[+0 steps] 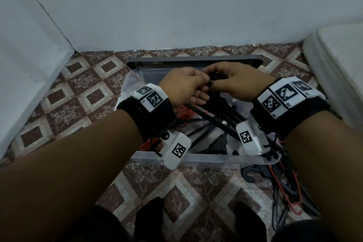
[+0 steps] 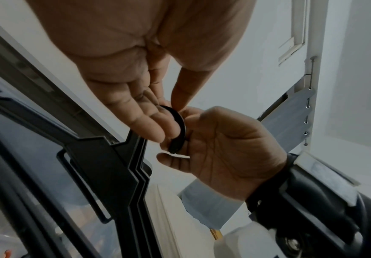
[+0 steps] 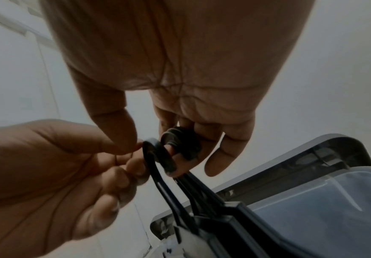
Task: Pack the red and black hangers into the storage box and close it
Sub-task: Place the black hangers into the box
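A clear storage box (image 1: 206, 158) stands open on the tiled floor. Red hangers (image 1: 183, 113) lie in its left part. A bunch of black hangers (image 1: 216, 112) slants up out of the box toward my hands. My left hand (image 1: 196, 84) and right hand (image 1: 220, 82) meet above the far side of the box, and both pinch the black hooks (image 2: 177, 129). In the right wrist view, one hook (image 3: 153, 153) sits between the left thumb and fingers, and further hooks (image 3: 182, 144) hang over the right fingers. The grey lid (image 1: 196, 59) lies behind the box.
More black and red hangers (image 1: 288, 188) lie in a heap on the floor at the front right of the box. A white padded object (image 1: 337, 68) sits at the right. White walls close off the back and left. My feet in black socks (image 1: 149, 218) are near the front.
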Demonstrator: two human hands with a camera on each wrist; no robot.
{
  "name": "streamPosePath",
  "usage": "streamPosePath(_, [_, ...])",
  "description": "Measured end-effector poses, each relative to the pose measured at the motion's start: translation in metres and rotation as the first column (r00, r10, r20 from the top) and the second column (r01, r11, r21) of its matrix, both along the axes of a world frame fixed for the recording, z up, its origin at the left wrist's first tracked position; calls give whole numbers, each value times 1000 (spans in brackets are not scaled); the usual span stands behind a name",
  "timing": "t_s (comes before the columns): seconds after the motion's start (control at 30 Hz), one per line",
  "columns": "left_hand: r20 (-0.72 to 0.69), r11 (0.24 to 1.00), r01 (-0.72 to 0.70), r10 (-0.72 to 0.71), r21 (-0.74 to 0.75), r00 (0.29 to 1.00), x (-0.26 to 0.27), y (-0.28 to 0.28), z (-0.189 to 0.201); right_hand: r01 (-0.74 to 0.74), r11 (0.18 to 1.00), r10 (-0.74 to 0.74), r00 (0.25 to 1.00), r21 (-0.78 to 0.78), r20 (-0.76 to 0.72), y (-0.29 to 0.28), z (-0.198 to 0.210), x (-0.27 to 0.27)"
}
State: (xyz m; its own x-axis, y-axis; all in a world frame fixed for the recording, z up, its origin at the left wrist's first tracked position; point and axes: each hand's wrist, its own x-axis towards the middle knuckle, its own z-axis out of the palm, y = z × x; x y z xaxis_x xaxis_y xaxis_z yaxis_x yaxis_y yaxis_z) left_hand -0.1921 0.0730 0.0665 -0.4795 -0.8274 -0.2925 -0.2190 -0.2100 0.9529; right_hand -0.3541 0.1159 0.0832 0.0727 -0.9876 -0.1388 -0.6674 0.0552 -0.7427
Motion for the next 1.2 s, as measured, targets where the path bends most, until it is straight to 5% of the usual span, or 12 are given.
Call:
streamPosePath(0.13, [-64, 993, 69, -75, -94, 995, 6, -5, 3, 8, 997, -17, 991, -71, -135, -5, -8, 3])
streamPosePath(0.23, [-65, 989, 38, -47, -144, 997, 12, -18, 3, 146, 975, -157, 986, -165, -53, -11, -12, 3])
streamPosePath(0.33, [170, 988, 34, -8, -150, 985, 32, -46, -13, 256, 950, -250, 967, -181, 59, -16, -10, -1])
streamPosePath(0.47, [519, 1000, 17, -9, -10, 854, 60, -89, -57, 330, 928, -320, 944, -171, 87, -16, -15, -6])
streamPosePath(0.53, [696, 993, 118, -65, -28, 715, 64, -112, -80, 335, 925, -328, 942, -182, 68, -17, -17, -9])
streamPosePath(0.63, [937, 932, 357, -68, -64, 344, 58, -146, -113, 347, 919, -345, 938, -186, 43, -19, -21, -16])
streamPosePath(0.73, [989, 863, 505, -64, -11, 131, 44, -165, -151, 368, 911, -368, 929, -185, 40, -22, -27, -23])
streamPosePath(0.87, [992, 789, 601, -116, 125, -54, 31, -165, -195, 411, 892, -407, 911, -187, 60, -31, -36, -31])
streamPosePath(0.97, [981, 766, 615, -169, 189, -91, 19, -158, -206, 429, 885, -423, 903, -183, 71, -34, -41, -34])
streamPosePath(1.1, [983, 789, 592, -178, 165, -37, 12, -154, -203, 434, 881, -432, 900, -188, 58, -34, -41, -34])
streamPosePath(1.2, [981, 735, 657, -191, 165, -32, 9, -146, -192, 442, 879, -441, 896, -178, 44, -32, -37, -32])
